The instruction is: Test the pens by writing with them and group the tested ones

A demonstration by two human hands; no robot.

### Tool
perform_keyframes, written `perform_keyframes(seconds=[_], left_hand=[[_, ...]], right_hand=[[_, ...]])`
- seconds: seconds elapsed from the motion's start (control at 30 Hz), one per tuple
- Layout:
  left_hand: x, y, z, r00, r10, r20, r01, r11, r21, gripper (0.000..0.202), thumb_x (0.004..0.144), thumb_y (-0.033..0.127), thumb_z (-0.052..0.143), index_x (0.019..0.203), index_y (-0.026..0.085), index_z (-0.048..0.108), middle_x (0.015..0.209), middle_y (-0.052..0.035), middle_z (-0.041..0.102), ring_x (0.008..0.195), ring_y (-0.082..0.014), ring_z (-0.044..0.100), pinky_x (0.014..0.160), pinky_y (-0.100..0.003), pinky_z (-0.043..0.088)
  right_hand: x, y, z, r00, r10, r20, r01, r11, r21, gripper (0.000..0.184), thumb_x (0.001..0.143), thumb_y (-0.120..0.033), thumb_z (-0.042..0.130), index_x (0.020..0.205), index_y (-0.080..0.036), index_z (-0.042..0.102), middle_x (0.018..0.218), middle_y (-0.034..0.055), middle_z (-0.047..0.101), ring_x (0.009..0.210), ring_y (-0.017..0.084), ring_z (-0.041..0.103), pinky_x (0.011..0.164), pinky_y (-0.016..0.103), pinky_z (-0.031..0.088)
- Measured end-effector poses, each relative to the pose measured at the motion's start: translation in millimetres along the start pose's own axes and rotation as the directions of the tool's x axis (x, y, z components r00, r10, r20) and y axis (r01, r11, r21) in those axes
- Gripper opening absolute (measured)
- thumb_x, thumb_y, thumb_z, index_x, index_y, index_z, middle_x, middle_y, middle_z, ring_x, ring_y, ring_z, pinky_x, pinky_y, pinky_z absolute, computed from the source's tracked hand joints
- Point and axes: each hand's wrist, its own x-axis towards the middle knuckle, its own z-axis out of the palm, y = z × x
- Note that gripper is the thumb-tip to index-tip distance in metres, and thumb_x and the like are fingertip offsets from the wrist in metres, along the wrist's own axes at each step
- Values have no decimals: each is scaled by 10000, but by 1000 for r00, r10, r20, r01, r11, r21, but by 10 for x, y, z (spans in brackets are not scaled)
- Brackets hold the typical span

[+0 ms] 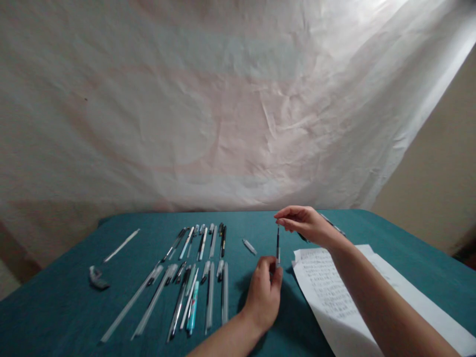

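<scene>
My left hand (263, 292) pinches the lower end of a slim pen (277, 246) and holds it upright over the teal tablecloth (74, 307). My right hand (303, 223) hovers at the pen's top end with thumb and forefinger pressed together right above its tip; whether they touch it I cannot make out. A small clear pen cap (249, 246) lies just left of the pen. To the left, several pens (201, 243) lie side by side in a far row, and several more pens (193, 297) lie in a near row.
A sheet of paper with handwriting (323, 292) lies under my right forearm at the right. A white stick (121, 245) and a small grey object (97, 278) lie at the far left. A wrinkled white cloth (223, 99) hangs behind the table.
</scene>
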Motion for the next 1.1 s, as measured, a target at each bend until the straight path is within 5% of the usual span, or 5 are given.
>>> perform_keyframes(seconds=[0.33,0.5,0.7,0.83,1.1], left_hand=[[2,5,-11,1000,4,-4,-4,1000,-5,223,877,328,399,1002,177,506,997,-87,588,938,-201,537,848,-346,392],[-2,14,-11,1000,16,-3,-16,1000,17,196,873,306,403,975,182,516,972,-77,581,926,-196,531,835,-333,394],[-24,56,-23,996,86,-9,-86,996,-2,191,861,284,426,991,170,507,953,-73,563,892,-180,530,819,-319,409],[-30,55,-21,995,90,-31,-90,996,-10,181,854,278,450,995,171,487,953,-63,565,882,-169,531,808,-306,412],[11,37,-13,998,38,-40,-40,997,-64,179,859,294,444,986,177,494,930,-56,581,849,-170,544,776,-301,421]], right_hand=[[-38,6,-38,978,85,191,-82,996,-23,352,710,-400,624,947,-140,625,692,17,608,594,102,537,563,231,452],[-7,120,-102,984,88,156,-71,991,-112,372,769,-435,542,964,-128,620,783,58,641,603,107,555,555,224,453],[147,748,520,994,96,51,-76,950,-304,337,797,-418,491,870,-120,631,675,39,636,580,134,574,506,219,435],[170,1073,933,996,89,-25,-92,910,-404,318,717,-363,607,930,-127,600,749,51,635,637,152,576,560,240,444],[179,1242,972,996,86,-21,-86,883,-461,162,764,-211,547,902,-162,615,865,64,593,786,179,545,731,298,426]])
